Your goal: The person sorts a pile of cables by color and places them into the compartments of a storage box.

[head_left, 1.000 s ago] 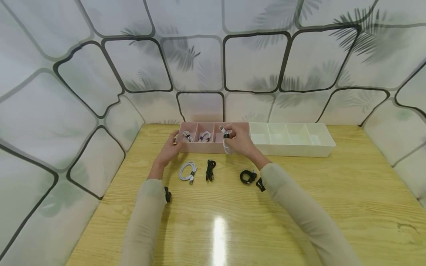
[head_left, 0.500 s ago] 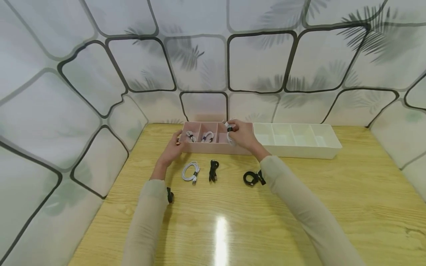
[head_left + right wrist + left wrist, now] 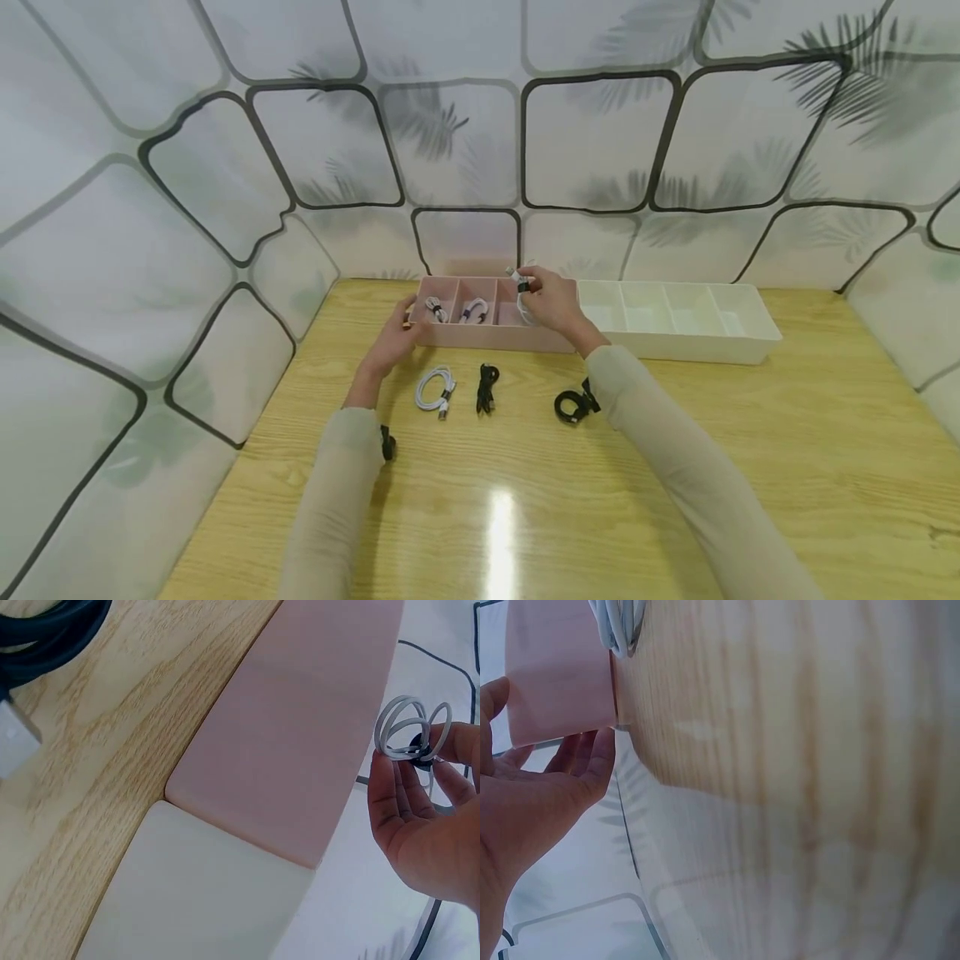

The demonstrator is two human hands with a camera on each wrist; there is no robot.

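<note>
Right hand pinches white cable over pink tray — no writing legible.

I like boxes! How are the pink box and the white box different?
The pink box already has coiled cables in two sections; the white box looks empty. The left hand touches the pink box's end, while no hand touches the white box. Both are long divided trays, end to end on the table.

A: We can't see the black cable whole, the right sleeve covers part of it.

B: Agreed. We lose the white cable and another black cable at the wrist views' top edges.
</note>
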